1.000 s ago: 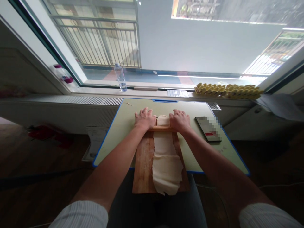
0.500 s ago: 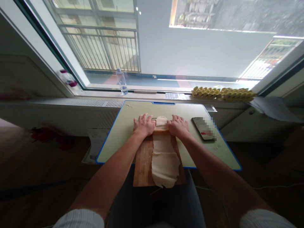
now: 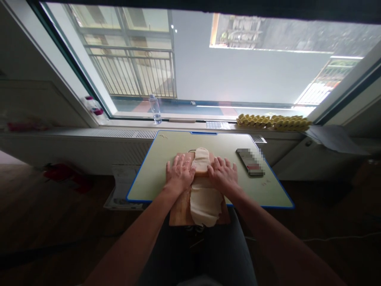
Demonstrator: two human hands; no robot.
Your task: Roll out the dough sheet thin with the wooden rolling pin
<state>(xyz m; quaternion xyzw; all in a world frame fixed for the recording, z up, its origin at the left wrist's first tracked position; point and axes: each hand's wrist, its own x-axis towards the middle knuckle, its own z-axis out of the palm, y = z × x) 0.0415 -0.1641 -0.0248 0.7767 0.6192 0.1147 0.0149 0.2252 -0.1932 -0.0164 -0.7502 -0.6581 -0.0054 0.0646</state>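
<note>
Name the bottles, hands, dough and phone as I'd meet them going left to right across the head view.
Purple-capped bottle, clear bottle, left hand, dough, right hand, phone.

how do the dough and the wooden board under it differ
The dough is pale cream, while the wooden board is brown. The dough has ragged, wavy edges; the wooden board's are straight. The dough is also narrower than the wooden board. Both stick out past the near edge of the table.
</note>
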